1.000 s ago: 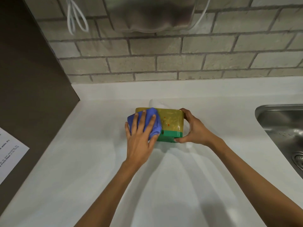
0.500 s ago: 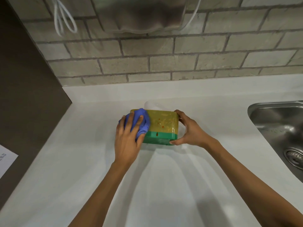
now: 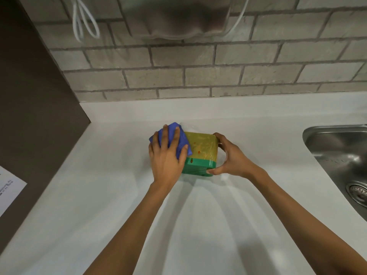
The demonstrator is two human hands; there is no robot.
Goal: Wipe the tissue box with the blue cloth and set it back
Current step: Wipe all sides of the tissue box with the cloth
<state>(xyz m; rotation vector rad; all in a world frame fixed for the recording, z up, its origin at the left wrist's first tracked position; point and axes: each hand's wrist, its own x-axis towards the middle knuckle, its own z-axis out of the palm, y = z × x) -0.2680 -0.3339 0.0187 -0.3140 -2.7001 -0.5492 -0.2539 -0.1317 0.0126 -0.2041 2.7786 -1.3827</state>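
The tissue box [image 3: 202,149], yellow-olive on top with a green lower band, rests on the white counter [image 3: 99,195] near the middle. The blue cloth [image 3: 178,135] is pressed over the box's left end under my left hand [image 3: 166,157], fingers spread flat on it. At the box's right end, my right hand [image 3: 228,157] clamps it, thumb at the near bottom corner and fingers at the far top corner. A white tissue just shows behind the box. Small red-brown spots mark the box's near face.
A steel sink [image 3: 341,155] with its drain is sunk into the counter at the right. A brick wall runs along the back, with a metal dispenser [image 3: 174,16] and a white cord [image 3: 83,26] hanging above. A dark panel [image 3: 29,106] with a paper sheet stands at the left.
My left hand has slid the blue cloth leftward, from the box's top to its left end. My right hand has kept its hold on the right end.
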